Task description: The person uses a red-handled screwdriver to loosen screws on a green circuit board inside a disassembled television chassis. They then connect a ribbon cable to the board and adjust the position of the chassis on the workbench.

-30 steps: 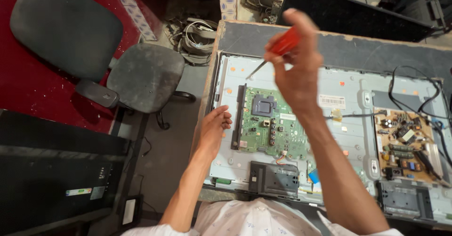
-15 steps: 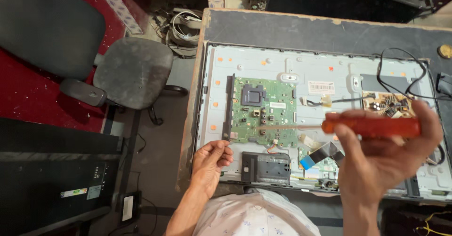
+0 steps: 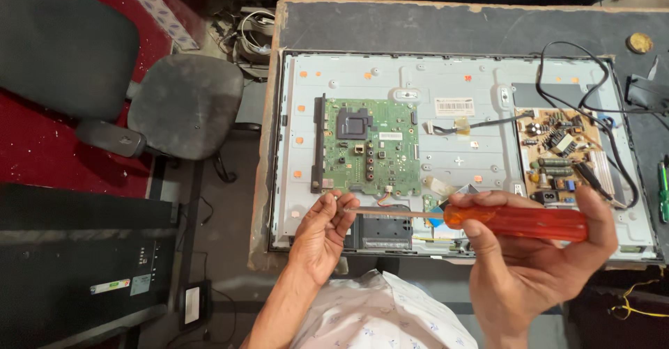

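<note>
My right hand (image 3: 529, 258) grips the orange handle of a screwdriver (image 3: 516, 221), held level above the near edge of an opened television back panel (image 3: 453, 161). The thin shaft points left, and its tip meets the fingertips of my left hand (image 3: 322, 234), which pinch around it; whether they hold a screw I cannot see. Both hands hover over the panel's near edge, just below a green circuit board (image 3: 369, 147). A brown power board (image 3: 561, 157) with black cables sits on the panel's right side.
The panel lies on a dark-topped table (image 3: 432, 25). A grey office chair (image 3: 139, 91) stands on the left over red flooring. A black flat device (image 3: 77, 265) lies at the lower left. A green tool (image 3: 663, 189) rests at the table's right edge.
My right hand brought the screwdriver down from high over the panel and turned it level. My left hand rose from the panel's edge and closed its fingers on the tip.
</note>
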